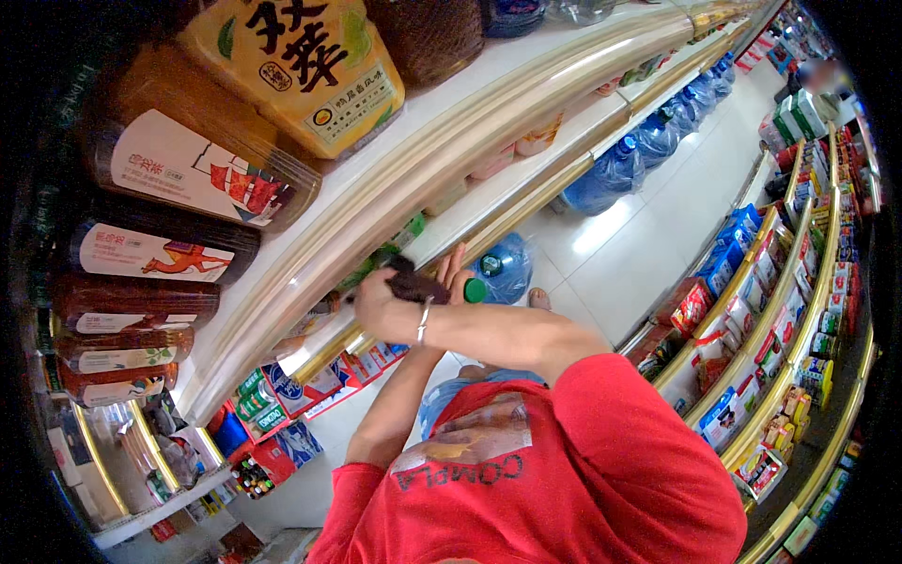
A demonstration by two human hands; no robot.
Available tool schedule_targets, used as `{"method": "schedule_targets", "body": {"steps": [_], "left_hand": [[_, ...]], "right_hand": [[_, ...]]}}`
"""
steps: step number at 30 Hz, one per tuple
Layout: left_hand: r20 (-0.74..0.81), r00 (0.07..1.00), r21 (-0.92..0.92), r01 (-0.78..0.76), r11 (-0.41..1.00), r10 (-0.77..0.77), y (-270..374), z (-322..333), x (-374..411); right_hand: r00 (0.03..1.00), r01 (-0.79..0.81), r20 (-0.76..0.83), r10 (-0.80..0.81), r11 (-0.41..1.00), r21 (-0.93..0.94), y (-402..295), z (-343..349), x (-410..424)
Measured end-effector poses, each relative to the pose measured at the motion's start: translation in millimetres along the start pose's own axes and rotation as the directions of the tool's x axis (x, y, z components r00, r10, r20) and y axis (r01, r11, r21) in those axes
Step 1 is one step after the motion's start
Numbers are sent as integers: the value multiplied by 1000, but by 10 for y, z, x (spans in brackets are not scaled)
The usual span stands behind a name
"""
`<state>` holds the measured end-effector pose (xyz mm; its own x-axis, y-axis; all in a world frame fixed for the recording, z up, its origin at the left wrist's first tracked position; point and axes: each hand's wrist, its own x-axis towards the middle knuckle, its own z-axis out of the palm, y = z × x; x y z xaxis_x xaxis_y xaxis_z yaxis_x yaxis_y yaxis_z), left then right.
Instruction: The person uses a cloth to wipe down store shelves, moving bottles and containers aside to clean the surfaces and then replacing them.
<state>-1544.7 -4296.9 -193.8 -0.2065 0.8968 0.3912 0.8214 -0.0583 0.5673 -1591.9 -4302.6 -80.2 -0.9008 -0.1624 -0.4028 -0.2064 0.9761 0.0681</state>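
My right hand (pixel 380 303), with a silvery bracelet on its wrist, reaches across from the right and grips a dark cloth (pixel 416 280). Below and beside it is my left hand (pixel 451 271), its fingers around a bottle with a green cap (pixel 474 290). The cap sticks out past the fingers; the cloth and the right forearm hide most of the bottle. Both hands are beside the lower shelf's gold-coloured edge (pixel 521 204). On the upper shelf, large tea bottles (pixel 204 169) stand near a yellow-labelled drink bottle (pixel 317 77).
The upper shelf's clear front rail (pixel 423 183) curves close above the hands. Large blue water bottles (pixel 606 176) stand on the tiled floor (pixel 599 282). Shelves of packaged goods (pixel 733 324) line the right. Drink cartons (pixel 282 395) are at lower left. A person (pixel 821 84) is far off, upper right.
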Motion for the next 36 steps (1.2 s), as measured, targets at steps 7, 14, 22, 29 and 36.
{"method": "schedule_targets", "body": {"steps": [7, 14, 22, 29, 36], "left_hand": [[-35, 995, -110, 91, 990, -96, 123, -67, 81], [0, 997, 46, 79, 996, -80, 452, 94, 544], [-24, 928, -202, 359, 911, -371, 975, 527, 1437], [-99, 866, -17, 492, 871, -491, 1035, 768, 1758], [-101, 820, -49, 562, 826, -564, 1435, 707, 1796]], "right_hand": [[832, 415, -539, -135, 795, 442, 217, -212, -764], [796, 39, -373, 477, 574, 818, 1457, 619, -2415], [616, -382, -497, 611, 783, 490, 3206, 1555, -3111], [799, -281, -433, 418, 895, 346, 3750, 1926, -2805], [800, -51, -438, 410, 774, 631, 3813, 1693, -3292]]}}
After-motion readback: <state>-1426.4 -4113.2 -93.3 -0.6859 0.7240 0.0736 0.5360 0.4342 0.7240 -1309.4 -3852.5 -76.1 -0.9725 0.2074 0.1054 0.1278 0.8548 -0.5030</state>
